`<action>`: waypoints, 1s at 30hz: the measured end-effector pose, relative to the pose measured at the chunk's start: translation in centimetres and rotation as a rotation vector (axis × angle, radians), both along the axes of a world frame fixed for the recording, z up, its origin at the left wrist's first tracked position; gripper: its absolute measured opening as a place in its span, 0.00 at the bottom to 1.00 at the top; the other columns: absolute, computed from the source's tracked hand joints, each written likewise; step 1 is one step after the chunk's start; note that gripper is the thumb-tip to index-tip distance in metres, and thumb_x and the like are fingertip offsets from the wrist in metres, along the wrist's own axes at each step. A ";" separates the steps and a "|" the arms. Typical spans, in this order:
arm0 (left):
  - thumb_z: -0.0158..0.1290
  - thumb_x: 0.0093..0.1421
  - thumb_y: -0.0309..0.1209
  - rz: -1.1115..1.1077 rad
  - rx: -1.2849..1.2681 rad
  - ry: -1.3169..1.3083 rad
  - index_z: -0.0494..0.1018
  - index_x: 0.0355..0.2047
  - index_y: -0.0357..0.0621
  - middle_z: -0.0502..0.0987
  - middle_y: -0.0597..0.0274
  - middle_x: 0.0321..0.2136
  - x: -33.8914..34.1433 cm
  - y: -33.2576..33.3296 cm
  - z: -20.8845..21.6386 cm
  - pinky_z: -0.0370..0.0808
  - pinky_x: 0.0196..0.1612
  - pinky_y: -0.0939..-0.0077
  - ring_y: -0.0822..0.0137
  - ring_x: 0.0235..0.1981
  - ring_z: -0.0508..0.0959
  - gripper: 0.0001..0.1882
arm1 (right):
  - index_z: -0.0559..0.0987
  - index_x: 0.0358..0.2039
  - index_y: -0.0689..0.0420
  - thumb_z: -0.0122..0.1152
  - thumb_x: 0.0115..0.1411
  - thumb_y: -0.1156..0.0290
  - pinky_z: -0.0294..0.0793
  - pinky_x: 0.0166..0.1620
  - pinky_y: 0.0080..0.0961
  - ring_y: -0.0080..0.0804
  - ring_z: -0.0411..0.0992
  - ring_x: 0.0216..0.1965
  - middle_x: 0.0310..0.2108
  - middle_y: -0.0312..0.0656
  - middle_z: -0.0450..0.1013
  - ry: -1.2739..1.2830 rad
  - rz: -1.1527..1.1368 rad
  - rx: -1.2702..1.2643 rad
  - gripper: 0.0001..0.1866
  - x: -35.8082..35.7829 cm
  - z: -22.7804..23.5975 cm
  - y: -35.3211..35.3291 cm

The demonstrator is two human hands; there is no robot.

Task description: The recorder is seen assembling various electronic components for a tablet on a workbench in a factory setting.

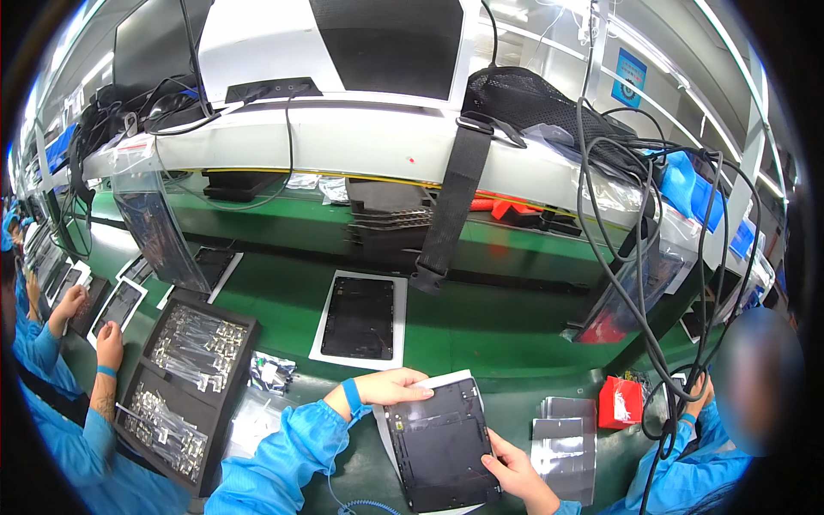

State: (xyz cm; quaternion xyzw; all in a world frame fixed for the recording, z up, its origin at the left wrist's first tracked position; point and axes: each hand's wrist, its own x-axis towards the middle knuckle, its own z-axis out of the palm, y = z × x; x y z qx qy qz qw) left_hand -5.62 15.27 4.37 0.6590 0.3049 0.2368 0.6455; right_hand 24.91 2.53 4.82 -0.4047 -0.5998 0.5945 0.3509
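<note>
A black tablet housing (439,438) is tilted in front of me, with a white sheet or panel (385,429) showing behind its left side and top edge. My left hand (393,386), with a blue wrist strap (352,396) at its wrist, is closed on the upper left corner, thumb on the face. At the right edge, my right hand (515,470) pinches the housing between thumb and fingers. Farther off, a second black tablet housing (359,318) lies on a white sheet on the green bench. What is under the held housing is hidden.
On the left stands a black tray (245,365) of small metal-ended parts. Stacked dark films (564,446) and a red box (619,402) lie to the right. Overhead runs a white shelf (369,142) with a hanging black strap (452,206) and cables (592,223). Co-workers sit on both sides.
</note>
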 end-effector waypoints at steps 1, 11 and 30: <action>0.52 0.69 0.41 -0.002 0.000 0.000 0.75 0.45 0.38 0.77 0.71 0.35 0.2 0.1 -0.2 0.72 0.42 0.79 0.79 0.37 0.72 0.17 | 0.58 0.69 0.65 0.51 0.66 0.81 0.65 0.57 0.19 0.21 0.67 0.54 0.59 0.40 0.69 -0.031 0.025 -0.009 0.31 0.4 -0.2 0.2; 0.46 0.71 0.45 0.067 0.175 0.252 0.72 0.45 0.37 0.78 0.56 0.37 1.6 -0.6 -1.0 0.74 0.46 0.70 0.67 0.40 0.76 0.20 | 0.69 0.60 0.68 0.58 0.63 0.78 0.72 0.49 0.20 0.21 0.73 0.44 0.45 0.40 0.77 -0.111 -0.240 0.055 0.25 0.8 -0.4 -0.4; 0.54 0.63 0.41 0.106 1.039 0.794 0.72 0.39 0.45 0.77 0.53 0.34 0.5 -0.5 -2.1 0.75 0.42 0.55 0.50 0.39 0.79 0.13 | 0.80 0.34 0.62 0.63 0.58 0.68 0.68 0.25 0.27 0.26 0.68 0.19 0.17 0.39 0.71 -0.645 -0.174 0.071 0.10 1.1 2.0 -4.2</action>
